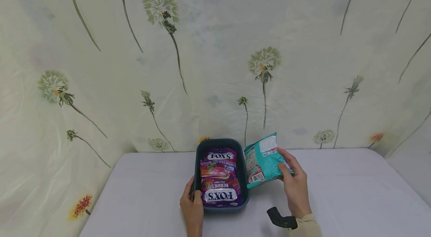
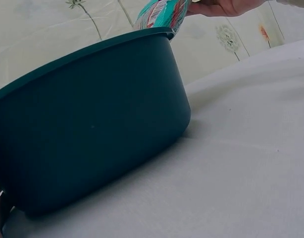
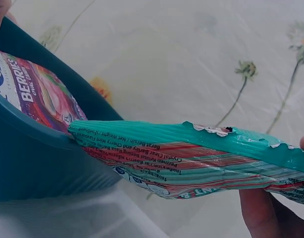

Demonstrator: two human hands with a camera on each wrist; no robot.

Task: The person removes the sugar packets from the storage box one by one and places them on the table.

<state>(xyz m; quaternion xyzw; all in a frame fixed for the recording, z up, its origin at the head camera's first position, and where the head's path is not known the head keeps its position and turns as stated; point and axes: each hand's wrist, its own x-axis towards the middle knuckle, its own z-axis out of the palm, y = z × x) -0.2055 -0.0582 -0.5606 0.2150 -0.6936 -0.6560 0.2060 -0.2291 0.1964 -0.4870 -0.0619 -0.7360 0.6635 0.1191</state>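
Note:
A dark teal plastic tub stands on the table with purple Fox's Berries candy bags lying inside it. My left hand holds the tub's near left side, thumb at the rim and fingers along the outer wall. In my right hand is a turquoise candy bag, pinched by its right end between thumb and fingers. Its left edge overlaps the tub's right rim in the head view. From the right wrist, the turquoise bag shows printed text on its side and reaches to the rim of the tub.
A white cloth covers the table. Behind it hangs a pale sheet printed with dandelions, close to the table's back edge. A black curved strap piece sits by the right sleeve.

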